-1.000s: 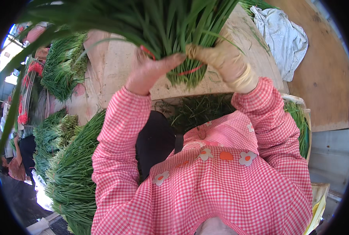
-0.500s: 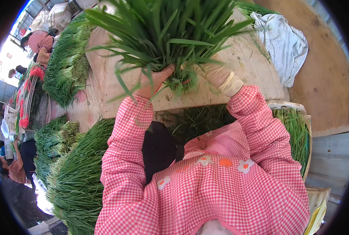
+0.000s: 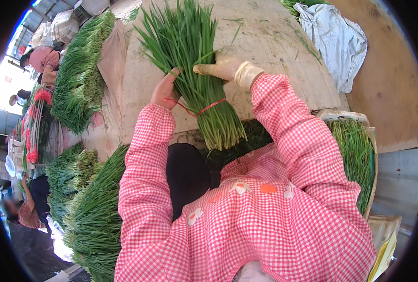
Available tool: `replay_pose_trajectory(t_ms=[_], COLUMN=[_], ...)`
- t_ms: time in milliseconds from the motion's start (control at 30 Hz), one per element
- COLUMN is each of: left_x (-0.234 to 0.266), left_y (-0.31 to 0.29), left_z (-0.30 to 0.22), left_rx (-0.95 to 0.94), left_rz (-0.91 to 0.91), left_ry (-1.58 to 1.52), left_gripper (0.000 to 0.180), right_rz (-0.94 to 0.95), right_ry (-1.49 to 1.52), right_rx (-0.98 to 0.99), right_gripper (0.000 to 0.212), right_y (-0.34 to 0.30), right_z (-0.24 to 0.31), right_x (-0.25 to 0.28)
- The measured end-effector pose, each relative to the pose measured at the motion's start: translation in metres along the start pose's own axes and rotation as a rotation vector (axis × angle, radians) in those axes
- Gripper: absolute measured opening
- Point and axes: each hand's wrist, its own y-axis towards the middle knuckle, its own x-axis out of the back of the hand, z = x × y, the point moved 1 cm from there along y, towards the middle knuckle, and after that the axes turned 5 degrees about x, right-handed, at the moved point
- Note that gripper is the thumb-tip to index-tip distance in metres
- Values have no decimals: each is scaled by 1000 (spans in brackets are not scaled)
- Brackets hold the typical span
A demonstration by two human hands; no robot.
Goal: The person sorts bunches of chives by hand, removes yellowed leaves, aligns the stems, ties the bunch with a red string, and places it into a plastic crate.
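A bunch of garlic chives (image 3: 192, 70) lies slanted over the tabletop, leaf tips at the far side and pale cut ends toward me. A red tie (image 3: 208, 107) goes round its lower part, with a loose loop end at its left. My left hand (image 3: 166, 89) grips the bunch from the left, just above the tie, its fingers mostly hidden behind the leaves. From the right, my right hand (image 3: 222, 67), in a cream glove, holds it higher up, thumb across the front and the other fingers out of sight.
Stacked chive bunches (image 3: 96, 211) stand close at my left, with a long row (image 3: 82, 70) beyond. Loose chives (image 3: 352, 160) fill a container at my right. A pale cloth (image 3: 336, 44) lies on the wooden board (image 3: 274, 51). Red ties (image 3: 42, 95) hang far left, near other people.
The bunch has tipped from leaves-toward-the-camera to lying along the tabletop, its cut ends now nearer me and the red tie in plain view. Both hands shifted left with it.
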Motion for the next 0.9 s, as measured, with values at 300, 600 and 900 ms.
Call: replay_pose_trajectory(t_ms=[300, 600, 900], left_x=[98, 5, 22], left_y=[-6, 29, 60], left_z=[-9, 8, 38], left_rx=[-731, -747, -765], left_rz=[-468, 162, 101], left_ry=[460, 1466, 1535], left_gripper=[34, 22, 23], right_rz=[-193, -185, 66], right_ry=[274, -294, -107], right_rx=[354, 478, 323], right_gripper=[37, 31, 15], right_y=[-54, -33, 20], right_z=[-78, -18, -31], right_x=[-50, -84, -102])
